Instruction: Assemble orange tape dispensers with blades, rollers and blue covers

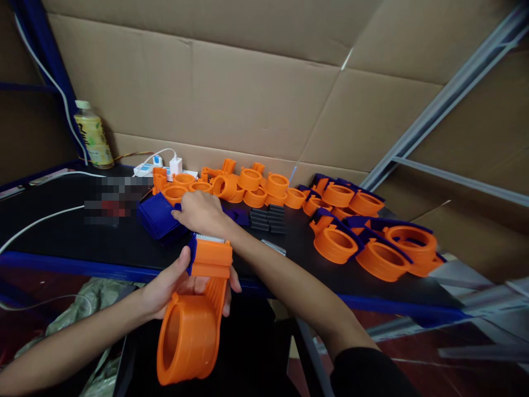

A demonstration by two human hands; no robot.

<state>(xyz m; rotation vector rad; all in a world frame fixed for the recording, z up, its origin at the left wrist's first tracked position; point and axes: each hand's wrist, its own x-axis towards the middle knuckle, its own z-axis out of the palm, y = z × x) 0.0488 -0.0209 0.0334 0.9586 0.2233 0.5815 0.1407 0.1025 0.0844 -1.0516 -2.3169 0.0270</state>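
Note:
My left hand (165, 284) grips an orange tape dispenser (194, 325) in front of the table edge. The dispenser's round hub hangs low, and its serrated metal blade (209, 239) is at the top beside a blue part. My right hand (200, 212) reaches across above it to a stack of blue plastic pieces (159, 215) on the table. Its thumb is at the right side of the stack; the other fingers are curled down and mostly hidden, so I cannot tell whether they hold a piece. Loose orange dispenser bodies (250, 179) lie just behind that hand.
Dark strips (266, 219) and a metal piece (274, 247) lie mid-table. Several orange-and-blue dispensers (336, 242) are piled at the right. At the back left are a power strip (176, 167) with plugs and a bottle (94, 135). White cables (45, 218) cross the left side.

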